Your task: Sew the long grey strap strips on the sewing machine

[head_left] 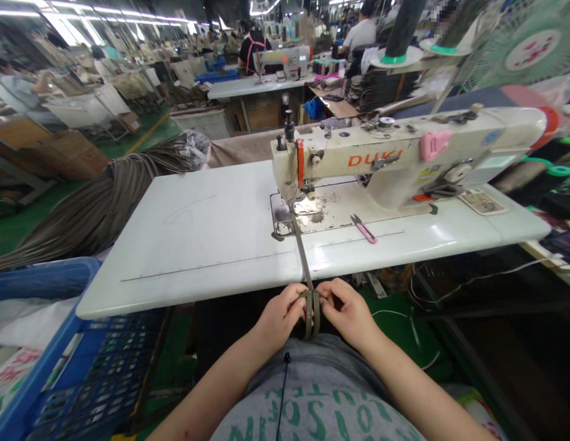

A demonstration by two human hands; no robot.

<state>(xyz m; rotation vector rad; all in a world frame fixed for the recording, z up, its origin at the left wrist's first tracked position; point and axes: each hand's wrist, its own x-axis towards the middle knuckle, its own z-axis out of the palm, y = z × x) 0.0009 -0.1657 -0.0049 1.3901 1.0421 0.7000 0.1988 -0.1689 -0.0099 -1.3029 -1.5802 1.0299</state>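
Strip [302, 254]: long axis running from sewing machine [328, 153] toward wearer; left hand [281, 311], right hand [348, 311] flanking looped near end, both pinched on it.

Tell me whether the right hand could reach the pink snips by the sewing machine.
Probably yes: the snips lie uncovered, with nothing visible in the way, though the right hand is pinching the strap and would likely have to let go first.

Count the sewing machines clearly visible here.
2: the near machine on the white table, and the far machine on the table behind. More may be hidden in the blurred background.
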